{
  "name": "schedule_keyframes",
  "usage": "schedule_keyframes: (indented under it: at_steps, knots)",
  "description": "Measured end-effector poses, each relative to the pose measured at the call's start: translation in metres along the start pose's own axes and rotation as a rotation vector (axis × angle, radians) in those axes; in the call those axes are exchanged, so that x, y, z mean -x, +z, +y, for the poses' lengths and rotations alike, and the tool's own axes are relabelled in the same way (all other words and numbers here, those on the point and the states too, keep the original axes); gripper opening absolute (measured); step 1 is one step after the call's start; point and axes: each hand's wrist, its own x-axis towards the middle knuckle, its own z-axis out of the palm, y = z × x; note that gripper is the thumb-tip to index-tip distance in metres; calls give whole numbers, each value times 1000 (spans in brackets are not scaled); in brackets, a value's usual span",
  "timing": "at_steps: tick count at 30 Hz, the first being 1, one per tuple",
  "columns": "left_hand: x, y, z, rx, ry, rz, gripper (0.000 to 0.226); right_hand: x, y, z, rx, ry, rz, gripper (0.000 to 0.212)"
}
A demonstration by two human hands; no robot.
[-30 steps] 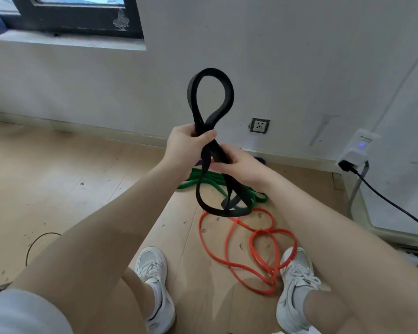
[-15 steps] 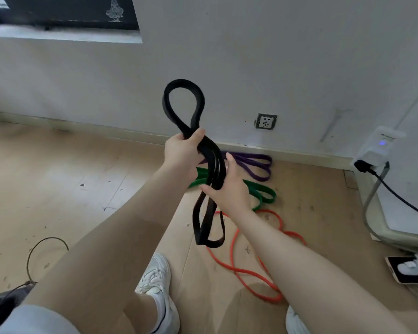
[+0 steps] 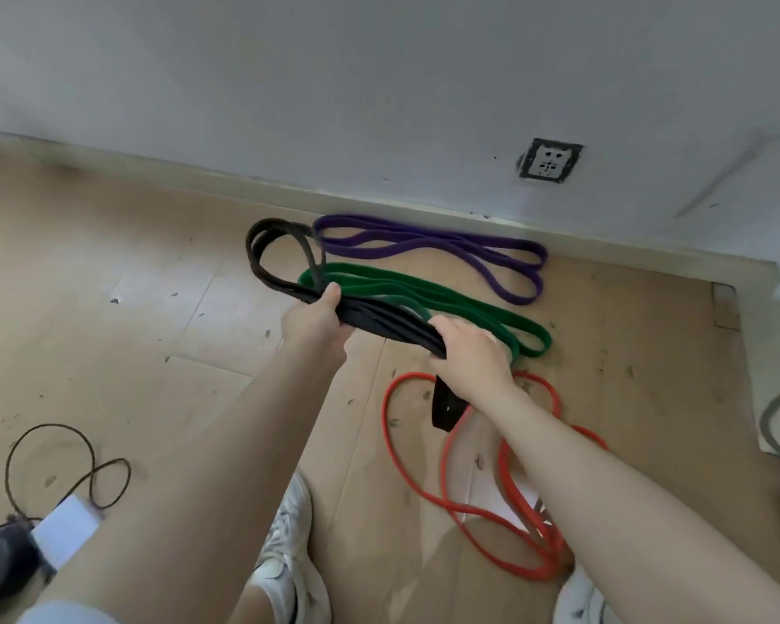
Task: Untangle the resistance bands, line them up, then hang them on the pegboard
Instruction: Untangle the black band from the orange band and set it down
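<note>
Both hands, left (image 3: 317, 322) and right (image 3: 468, 353), are clamped on the folded black rubber resistance band (image 3: 381, 321), held above the green band (image 3: 446, 304) on the wooden floor (image 3: 109, 263).

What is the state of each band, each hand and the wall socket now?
black band: folded, held in both hands above the floor
left hand: grip closed on the black band
right hand: grip closed on the black band
purple band: folded flat on the floor by the wall
green band: folded flat on the floor
red band: loose loops on the floor, not straightened
wall socket: nothing plugged in
</note>
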Motion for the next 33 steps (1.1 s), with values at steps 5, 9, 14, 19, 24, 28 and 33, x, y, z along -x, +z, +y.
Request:
schedule_keyframes:
  at_steps: [5,9,14,19,24,28,33]
  knots:
    - [-79,-7,-54,17,-65,57,19,-37,34,26,346,-119,-154,41]
    - [-143,-19,-83,4,-148,155,26,-64,94,39,419,-154,-287,50]
    - [-195,-41,-116,-183,-288,251,30,-75,156,72,409,-145,-387,68]
    - [-210,-36,-120,-425,-261,221,33,-64,172,112,514,-277,-215,66]
    - [-221,-22,-120,-753,-263,294,38,-57,174,100,638,-226,-201,51]
    - [-217,-27,-114,-1032,-281,314,49,-57,177,88,656,-162,-189,43]
    - [-220,-25,-117,-915,-364,197,31,-54,173,99,669,-145,-229,67]
